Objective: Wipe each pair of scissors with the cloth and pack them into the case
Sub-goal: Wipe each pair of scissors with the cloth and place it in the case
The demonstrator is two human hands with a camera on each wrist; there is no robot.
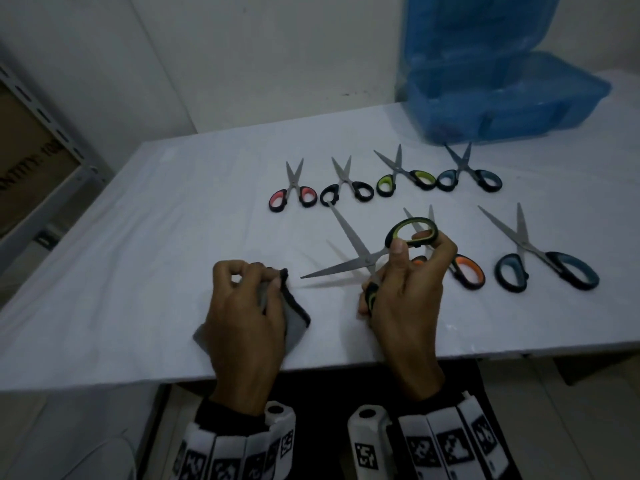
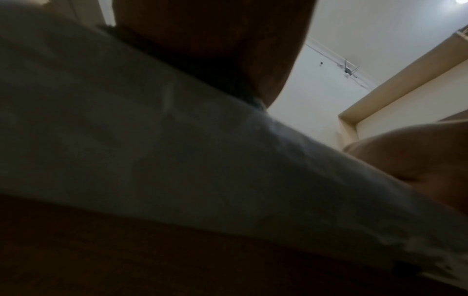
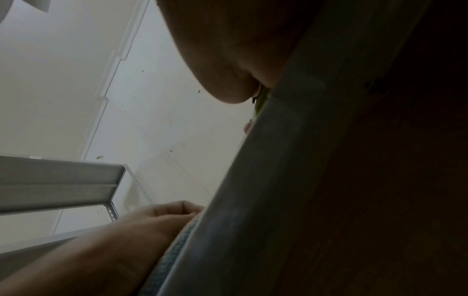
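My right hand grips the handles of large green-and-black scissors, blades spread wide and pointing left and up-left above the table. My left hand grips a grey cloth near the table's front edge, just left of the lower blade tip. The open blue case stands at the back right. Several other scissors lie on the table: pink, black, green and blue small pairs in a row, then an orange pair partly behind my right hand and a large blue pair.
The white table has bare room on its left half. A metal shelf frame with a cardboard box stands at the left. Both wrist views sit below the table edge and show mostly its underside, walls and ceiling.
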